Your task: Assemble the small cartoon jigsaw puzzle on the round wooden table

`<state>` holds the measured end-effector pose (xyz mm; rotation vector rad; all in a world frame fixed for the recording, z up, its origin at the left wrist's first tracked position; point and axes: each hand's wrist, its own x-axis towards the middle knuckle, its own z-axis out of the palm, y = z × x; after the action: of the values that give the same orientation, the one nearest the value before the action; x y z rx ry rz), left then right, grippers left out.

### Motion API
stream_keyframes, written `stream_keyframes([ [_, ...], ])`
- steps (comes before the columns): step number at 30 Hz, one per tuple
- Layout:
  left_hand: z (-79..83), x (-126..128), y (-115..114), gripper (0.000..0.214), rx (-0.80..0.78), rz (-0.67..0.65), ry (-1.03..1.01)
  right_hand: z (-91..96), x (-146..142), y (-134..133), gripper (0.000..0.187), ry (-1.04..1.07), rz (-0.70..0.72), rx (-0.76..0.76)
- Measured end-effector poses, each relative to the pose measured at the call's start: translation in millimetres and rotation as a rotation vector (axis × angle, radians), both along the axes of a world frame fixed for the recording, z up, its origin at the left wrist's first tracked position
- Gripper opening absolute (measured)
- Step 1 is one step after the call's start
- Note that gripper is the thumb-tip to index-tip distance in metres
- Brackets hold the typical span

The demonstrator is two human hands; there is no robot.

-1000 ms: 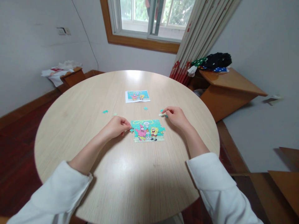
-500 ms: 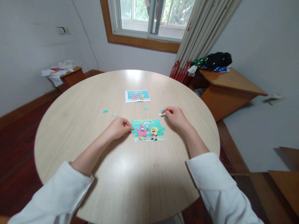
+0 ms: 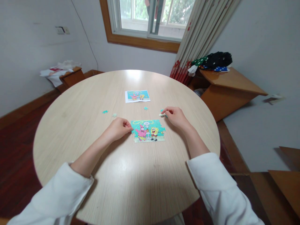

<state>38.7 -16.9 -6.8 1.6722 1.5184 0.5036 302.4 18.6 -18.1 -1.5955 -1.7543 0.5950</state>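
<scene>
Left hand [image 3: 120,128] pinched, right hand [image 3: 176,117] half-curled, holds unclear from here; rectangular turquoise jigsaw [image 3: 148,131] at their three and eight o'clock.

Room corner, pale walls [image 3: 264,53], brown skirting [image 3: 28,101], dark reddish floor [image 3: 16,147]. Straight ahead of me, a sliding window [image 3: 134,15] in a wooden frame [image 3: 142,43], blurred greenery outside. Daylight glares off the far side of a round, pale wood-grained table [image 3: 133,181]. Right of the window, a cream curtain [image 3: 201,31], red toward its hem. Near that, brown wooden furniture [image 3: 231,97] bearing heaped cloth [image 3: 217,61] (white dots on green and blue, I note). Left: low wooden stand [image 3: 73,80], thin cable [image 3: 84,32] down the wall.
</scene>
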Motion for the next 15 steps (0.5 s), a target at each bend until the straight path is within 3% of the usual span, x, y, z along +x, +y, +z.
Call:
stream_keyframes([
  [15, 3.1, 3.1, -2.4, 0.009, 0.031, -0.005, 0.071, -1.3, 0.8, 1.9, 0.027, -0.022, 0.021, 0.004],
])
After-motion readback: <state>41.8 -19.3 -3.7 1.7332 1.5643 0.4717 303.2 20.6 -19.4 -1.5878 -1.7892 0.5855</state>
